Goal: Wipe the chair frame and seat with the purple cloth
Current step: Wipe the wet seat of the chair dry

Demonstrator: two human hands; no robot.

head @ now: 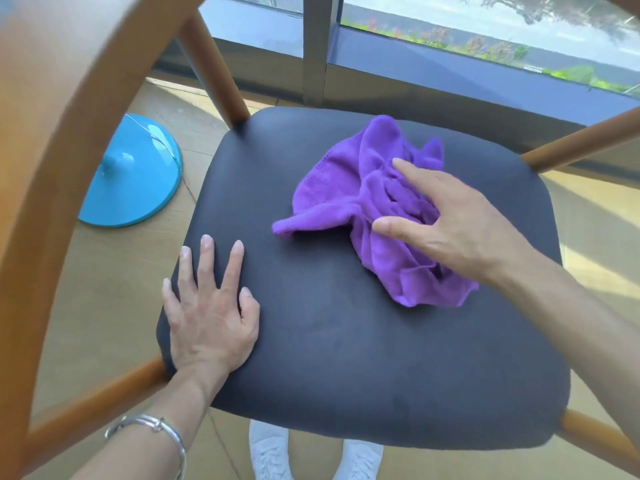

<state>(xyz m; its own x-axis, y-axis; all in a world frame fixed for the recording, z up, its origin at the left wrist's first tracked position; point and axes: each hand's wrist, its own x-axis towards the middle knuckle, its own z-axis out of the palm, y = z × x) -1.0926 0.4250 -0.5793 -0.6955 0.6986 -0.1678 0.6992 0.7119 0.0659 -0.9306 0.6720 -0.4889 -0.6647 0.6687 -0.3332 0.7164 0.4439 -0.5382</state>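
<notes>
Window glazing and wood floor (114, 258) surround the chair. Right hand (460, 223) grip: fingers spread, pressing flat on the crumpled purple cloth (346, 188), not closed around it. Cloth lies on the dark seat (346, 341). Left hand (207, 306) lies flat, fingers splayed, at the seat's left edge beside the wooden frame (69, 140). No legible writing.

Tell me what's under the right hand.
The purple cloth, bunched on the dark seat, lies under the right hand. The seat beneath the cloth is covered.
</notes>
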